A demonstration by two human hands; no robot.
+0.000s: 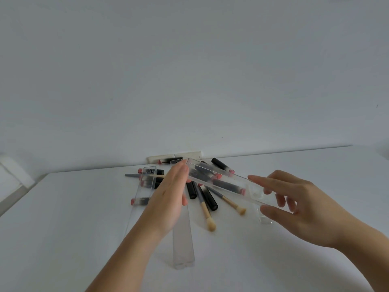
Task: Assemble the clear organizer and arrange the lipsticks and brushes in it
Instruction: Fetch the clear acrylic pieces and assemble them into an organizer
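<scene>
A clear organizer panel (pixel 223 182) is held raised over the scattered lipsticks (pixel 210 199) and brushes (pixel 207 213), pinched at its near right end by the right hand (pixel 299 209). Its far end is steadied by the left hand (pixel 168 199) with straight fingers. Level alignment is advised before joining.

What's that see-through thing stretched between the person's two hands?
A long clear organizer piece spans from the left hand to the right hand, held above the scattered lipsticks and brushes, as the head view shows.
</scene>
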